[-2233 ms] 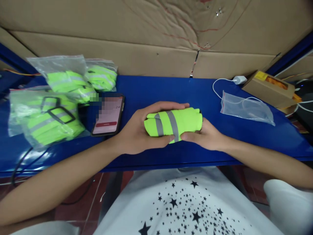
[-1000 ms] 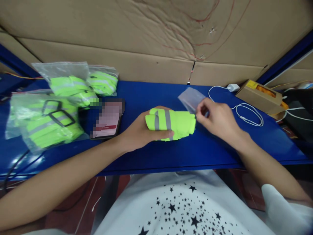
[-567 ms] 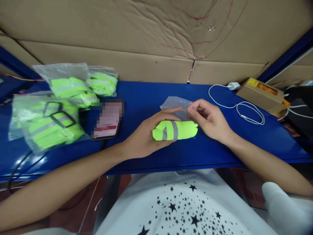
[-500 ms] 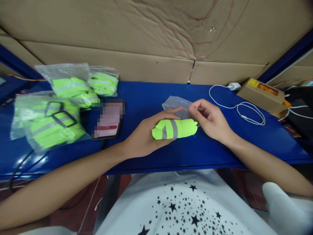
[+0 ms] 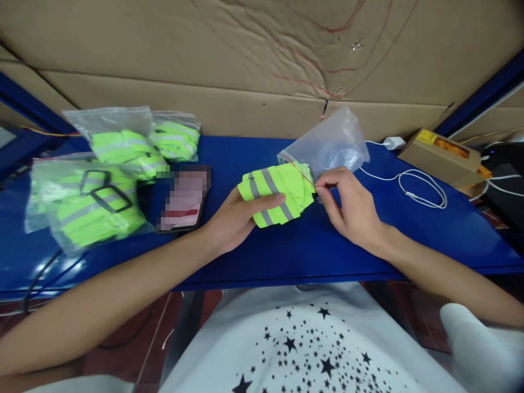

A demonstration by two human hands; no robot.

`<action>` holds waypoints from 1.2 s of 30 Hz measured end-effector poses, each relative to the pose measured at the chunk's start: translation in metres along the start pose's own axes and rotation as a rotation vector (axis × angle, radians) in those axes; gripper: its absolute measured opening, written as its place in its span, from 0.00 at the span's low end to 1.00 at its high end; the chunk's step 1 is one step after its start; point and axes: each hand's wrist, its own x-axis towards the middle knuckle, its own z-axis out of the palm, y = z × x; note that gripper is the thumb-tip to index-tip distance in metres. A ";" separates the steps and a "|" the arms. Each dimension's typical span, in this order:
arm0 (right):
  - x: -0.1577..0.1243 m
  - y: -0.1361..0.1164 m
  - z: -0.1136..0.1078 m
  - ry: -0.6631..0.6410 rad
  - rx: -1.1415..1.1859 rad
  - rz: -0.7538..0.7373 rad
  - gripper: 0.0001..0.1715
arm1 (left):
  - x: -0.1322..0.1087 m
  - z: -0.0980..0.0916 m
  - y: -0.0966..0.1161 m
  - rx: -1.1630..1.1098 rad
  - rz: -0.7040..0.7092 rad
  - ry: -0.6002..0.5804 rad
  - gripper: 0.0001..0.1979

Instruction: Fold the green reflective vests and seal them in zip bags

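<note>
My left hand (image 5: 233,221) is closed around a folded neon-yellow reflective strap bundle (image 5: 272,191) with grey stripes, its thumb lying across the top. A clear zip bag (image 5: 333,144) stands open-mouthed just beyond, and the bundle's far right end sits at its mouth. With thumb and forefinger, my right hand (image 5: 347,204) pinches the near edge of that bag's mouth beside the bundle. How much of the bundle is inside the bag is hard to make out.
Several packed bags of neon straps (image 5: 98,204) lie at the left, with black buckles showing. Beside them is a phone (image 5: 184,199). A white cable (image 5: 423,188) and an open cardboard box (image 5: 440,158) sit at the right of the blue table (image 5: 262,262). Cardboard (image 5: 204,103) lines the back.
The bundle has turned so its broad striped side faces up, and the left thumb now lies over it. The clear bag has risen and spread open beyond it.
</note>
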 end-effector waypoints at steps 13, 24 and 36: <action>0.000 0.010 0.007 -0.120 -0.157 -0.068 0.11 | -0.001 -0.010 0.007 -0.031 -0.111 -0.165 0.31; -0.001 0.003 0.015 -0.123 0.578 0.432 0.10 | -0.002 0.000 0.004 -0.064 -0.094 -0.056 0.25; -0.001 0.001 0.012 0.001 0.002 -0.054 0.04 | -0.006 0.006 -0.001 -0.037 0.075 0.183 0.35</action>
